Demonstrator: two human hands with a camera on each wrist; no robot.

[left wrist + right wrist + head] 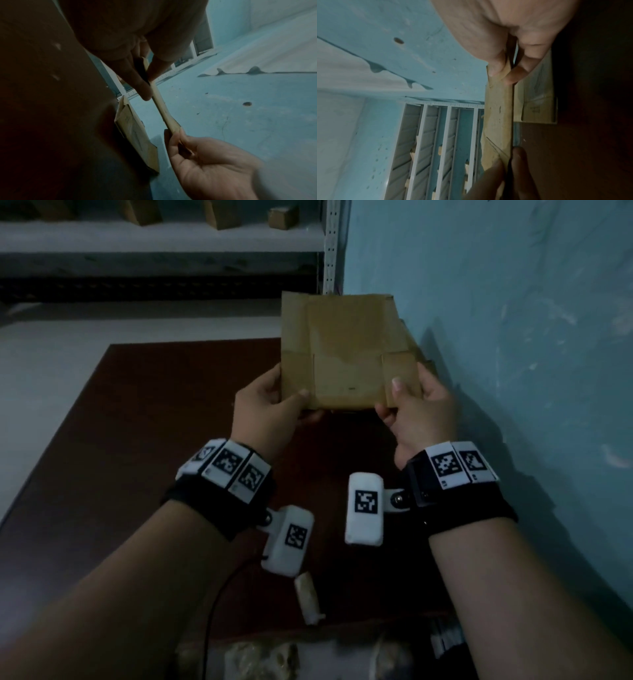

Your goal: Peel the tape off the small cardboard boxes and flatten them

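Observation:
A flattened brown cardboard box [346, 350] is held up above the dark brown table [137, 440]. My left hand [301, 405] pinches its near left corner, thumb on top. My right hand [394, 402] pinches the near right corner the same way. In the left wrist view the box [163, 108] shows edge-on, with my left hand [149, 86] gripping one end and my right hand [176, 135] the other. The right wrist view shows my right hand [504, 75] pinching the box [500, 115], with the left hand's fingers [518, 162] at its far end.
A stack of flattened cardboard [137, 135] lies on the table against the blue wall [513, 337]. A pale wad of tape [308, 597] lies near the table's front edge, with crumpled tape [263, 659] below it. A shelf [164, 234] behind carries small boxes [284, 217].

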